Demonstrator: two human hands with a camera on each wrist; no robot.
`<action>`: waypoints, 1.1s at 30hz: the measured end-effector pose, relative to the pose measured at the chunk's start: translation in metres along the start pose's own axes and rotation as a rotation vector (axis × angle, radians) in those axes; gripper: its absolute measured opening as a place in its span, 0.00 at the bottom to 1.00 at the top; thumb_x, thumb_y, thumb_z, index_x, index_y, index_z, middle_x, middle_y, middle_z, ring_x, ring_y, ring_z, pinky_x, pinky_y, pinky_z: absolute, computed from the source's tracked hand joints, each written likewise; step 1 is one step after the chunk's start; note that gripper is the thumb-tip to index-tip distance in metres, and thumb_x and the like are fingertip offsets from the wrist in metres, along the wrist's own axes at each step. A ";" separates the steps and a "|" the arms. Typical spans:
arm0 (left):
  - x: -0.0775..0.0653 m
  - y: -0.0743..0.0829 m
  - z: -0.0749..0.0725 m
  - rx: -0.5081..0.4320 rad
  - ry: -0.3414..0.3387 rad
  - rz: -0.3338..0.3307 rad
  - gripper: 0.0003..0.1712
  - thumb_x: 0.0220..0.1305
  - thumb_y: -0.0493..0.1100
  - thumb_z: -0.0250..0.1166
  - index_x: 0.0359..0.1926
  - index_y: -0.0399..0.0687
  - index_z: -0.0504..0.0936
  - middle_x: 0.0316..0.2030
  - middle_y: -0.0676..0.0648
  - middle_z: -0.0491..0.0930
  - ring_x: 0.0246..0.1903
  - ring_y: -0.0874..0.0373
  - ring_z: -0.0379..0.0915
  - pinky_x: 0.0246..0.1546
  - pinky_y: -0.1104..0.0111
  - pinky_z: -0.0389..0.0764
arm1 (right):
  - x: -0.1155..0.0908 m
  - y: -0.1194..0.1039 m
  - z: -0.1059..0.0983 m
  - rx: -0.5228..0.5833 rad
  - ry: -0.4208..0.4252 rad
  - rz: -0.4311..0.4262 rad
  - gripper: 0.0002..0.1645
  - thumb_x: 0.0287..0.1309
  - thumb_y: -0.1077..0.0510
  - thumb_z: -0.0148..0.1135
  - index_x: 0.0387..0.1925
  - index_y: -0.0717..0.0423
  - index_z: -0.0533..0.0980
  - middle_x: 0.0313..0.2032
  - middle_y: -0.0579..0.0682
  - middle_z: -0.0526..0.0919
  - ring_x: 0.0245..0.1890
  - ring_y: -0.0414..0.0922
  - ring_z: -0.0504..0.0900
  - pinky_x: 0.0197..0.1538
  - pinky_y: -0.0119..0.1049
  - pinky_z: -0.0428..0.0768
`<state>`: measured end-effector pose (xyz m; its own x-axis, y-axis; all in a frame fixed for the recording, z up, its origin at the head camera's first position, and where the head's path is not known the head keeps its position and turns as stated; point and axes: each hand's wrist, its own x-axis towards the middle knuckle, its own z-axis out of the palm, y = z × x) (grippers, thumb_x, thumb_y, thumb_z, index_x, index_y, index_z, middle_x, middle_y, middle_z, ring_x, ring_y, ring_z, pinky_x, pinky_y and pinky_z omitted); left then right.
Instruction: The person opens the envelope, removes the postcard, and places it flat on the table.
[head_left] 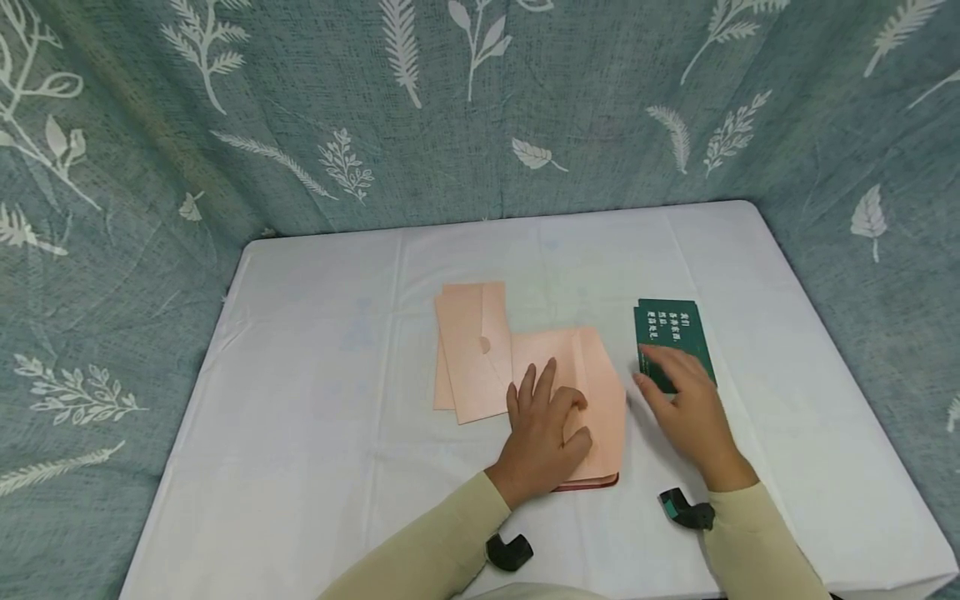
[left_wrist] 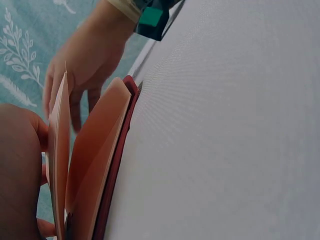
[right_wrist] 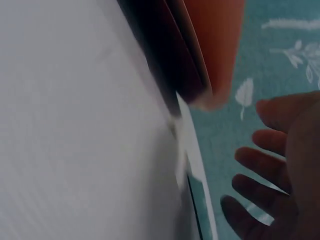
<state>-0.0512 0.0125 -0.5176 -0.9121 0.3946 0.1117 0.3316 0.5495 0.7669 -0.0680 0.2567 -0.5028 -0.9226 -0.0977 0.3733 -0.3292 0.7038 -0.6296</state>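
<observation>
In the head view my left hand (head_left: pixel 538 433) rests with spread fingers on an unfolded pale pink envelope (head_left: pixel 606 392), whose flap lies to the right. In the left wrist view this envelope (left_wrist: pixel 61 145) stands slightly apart from more pink paper (left_wrist: pixel 97 135) beneath it, and a dark red edge (left_wrist: pixel 116 165) shows at the bottom. My right hand (head_left: pixel 690 408) hovers at the near end of a small stack of dark green cards (head_left: pixel 667 323) with white characters. In the right wrist view the fingers of my right hand (right_wrist: pixel 270 162) are loosely extended and hold nothing.
Left of my left hand, two closed pink envelopes (head_left: pixel 468 350) overlap at a slight angle. All of it lies on a white-covered table (head_left: pixel 315 358). A blue-green leaf-patterned curtain (head_left: pixel 465 150) hangs along the back and both sides. Each wrist carries a black device (head_left: pixel 686 510).
</observation>
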 end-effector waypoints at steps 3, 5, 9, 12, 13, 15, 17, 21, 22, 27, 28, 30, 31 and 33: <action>0.000 -0.001 0.000 0.010 0.001 0.008 0.14 0.65 0.46 0.54 0.50 0.55 0.78 0.84 0.36 0.51 0.83 0.34 0.35 0.73 0.28 0.35 | -0.003 -0.006 0.008 -0.013 -0.143 -0.058 0.32 0.70 0.62 0.73 0.72 0.63 0.77 0.71 0.60 0.78 0.73 0.63 0.71 0.69 0.67 0.69; 0.001 -0.001 0.000 0.017 0.001 0.015 0.14 0.66 0.46 0.55 0.51 0.54 0.78 0.84 0.35 0.51 0.83 0.33 0.35 0.73 0.28 0.35 | -0.005 -0.009 0.013 -0.025 -0.242 -0.064 0.34 0.72 0.59 0.72 0.75 0.62 0.75 0.75 0.58 0.74 0.76 0.63 0.66 0.71 0.68 0.65; 0.001 -0.001 -0.001 0.016 0.000 0.003 0.16 0.68 0.45 0.57 0.55 0.52 0.78 0.84 0.35 0.51 0.83 0.34 0.35 0.73 0.29 0.35 | -0.007 -0.012 0.018 -0.070 -0.377 -0.042 0.31 0.74 0.58 0.70 0.74 0.62 0.76 0.77 0.56 0.71 0.78 0.62 0.64 0.73 0.70 0.61; 0.001 -0.001 -0.002 -0.001 -0.002 -0.011 0.17 0.70 0.45 0.58 0.58 0.51 0.78 0.84 0.34 0.51 0.83 0.35 0.35 0.74 0.30 0.35 | -0.007 -0.012 0.020 -0.094 -0.416 -0.019 0.30 0.74 0.58 0.69 0.73 0.62 0.77 0.77 0.56 0.71 0.78 0.62 0.64 0.72 0.69 0.61; 0.001 -0.001 -0.003 -0.011 -0.001 -0.015 0.17 0.70 0.45 0.58 0.58 0.50 0.77 0.84 0.34 0.51 0.83 0.35 0.35 0.74 0.30 0.35 | -0.008 -0.012 0.021 -0.096 -0.422 -0.015 0.30 0.74 0.58 0.69 0.73 0.63 0.77 0.77 0.56 0.71 0.78 0.62 0.64 0.72 0.69 0.61; 0.001 -0.001 -0.003 -0.032 -0.001 -0.014 0.17 0.70 0.44 0.59 0.58 0.49 0.77 0.84 0.33 0.51 0.83 0.35 0.36 0.74 0.29 0.35 | -0.008 -0.012 0.021 -0.093 -0.422 -0.010 0.30 0.74 0.58 0.70 0.72 0.63 0.78 0.77 0.56 0.71 0.78 0.62 0.64 0.72 0.70 0.61; 0.001 -0.001 -0.004 -0.064 0.005 -0.015 0.17 0.71 0.44 0.59 0.58 0.48 0.76 0.83 0.33 0.51 0.83 0.34 0.37 0.73 0.28 0.36 | -0.009 -0.011 0.021 -0.090 -0.414 -0.015 0.30 0.74 0.58 0.70 0.72 0.63 0.78 0.77 0.57 0.72 0.78 0.62 0.64 0.71 0.71 0.62; 0.003 -0.003 -0.007 -0.156 0.031 -0.025 0.17 0.72 0.44 0.61 0.58 0.45 0.76 0.83 0.32 0.53 0.82 0.33 0.40 0.74 0.30 0.37 | -0.009 -0.011 0.021 -0.083 -0.407 -0.024 0.29 0.74 0.59 0.69 0.72 0.63 0.78 0.77 0.57 0.72 0.78 0.62 0.64 0.69 0.71 0.63; 0.003 -0.004 -0.008 -0.180 0.041 -0.028 0.16 0.72 0.44 0.61 0.57 0.44 0.76 0.83 0.32 0.53 0.82 0.33 0.41 0.75 0.31 0.38 | -0.009 -0.011 0.021 -0.081 -0.406 -0.024 0.29 0.74 0.59 0.69 0.72 0.63 0.78 0.77 0.56 0.72 0.78 0.62 0.64 0.70 0.71 0.63; 0.005 -0.004 -0.018 -0.289 0.071 -0.062 0.16 0.76 0.45 0.61 0.58 0.43 0.76 0.82 0.35 0.57 0.81 0.38 0.46 0.75 0.36 0.46 | -0.008 -0.011 0.020 -0.066 -0.422 -0.006 0.30 0.75 0.59 0.69 0.73 0.62 0.77 0.78 0.56 0.70 0.79 0.61 0.63 0.71 0.71 0.61; 0.005 -0.003 -0.021 -0.313 0.073 -0.077 0.16 0.77 0.46 0.61 0.59 0.43 0.75 0.82 0.37 0.57 0.81 0.40 0.46 0.75 0.36 0.47 | -0.008 -0.011 0.020 -0.066 -0.423 -0.003 0.30 0.75 0.59 0.69 0.73 0.62 0.77 0.78 0.55 0.70 0.79 0.61 0.63 0.71 0.71 0.60; 0.006 -0.003 -0.026 -0.371 0.078 -0.108 0.16 0.79 0.47 0.60 0.60 0.43 0.75 0.82 0.38 0.57 0.81 0.41 0.46 0.74 0.34 0.49 | -0.008 -0.010 0.020 -0.063 -0.425 0.003 0.30 0.75 0.59 0.69 0.73 0.62 0.77 0.78 0.55 0.70 0.79 0.60 0.62 0.71 0.71 0.60; 0.007 -0.004 -0.029 -0.405 0.081 -0.127 0.17 0.80 0.47 0.59 0.60 0.43 0.75 0.82 0.39 0.58 0.81 0.42 0.46 0.74 0.34 0.49 | -0.008 -0.009 0.020 -0.062 -0.425 0.006 0.30 0.75 0.58 0.69 0.73 0.62 0.77 0.79 0.54 0.70 0.79 0.60 0.62 0.71 0.71 0.60; 0.008 -0.005 -0.035 -0.477 0.089 -0.171 0.18 0.82 0.49 0.57 0.61 0.43 0.74 0.83 0.41 0.58 0.82 0.43 0.45 0.75 0.36 0.49 | -0.008 -0.010 0.020 -0.054 -0.424 0.012 0.30 0.75 0.58 0.69 0.73 0.62 0.77 0.79 0.54 0.70 0.79 0.60 0.62 0.71 0.71 0.60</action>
<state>-0.0689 -0.0127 -0.4989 -0.9674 0.2532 -0.0028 0.0483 0.1955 0.9795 -0.0613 0.2369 -0.5133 -0.9310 -0.3620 0.0460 -0.3175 0.7415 -0.5911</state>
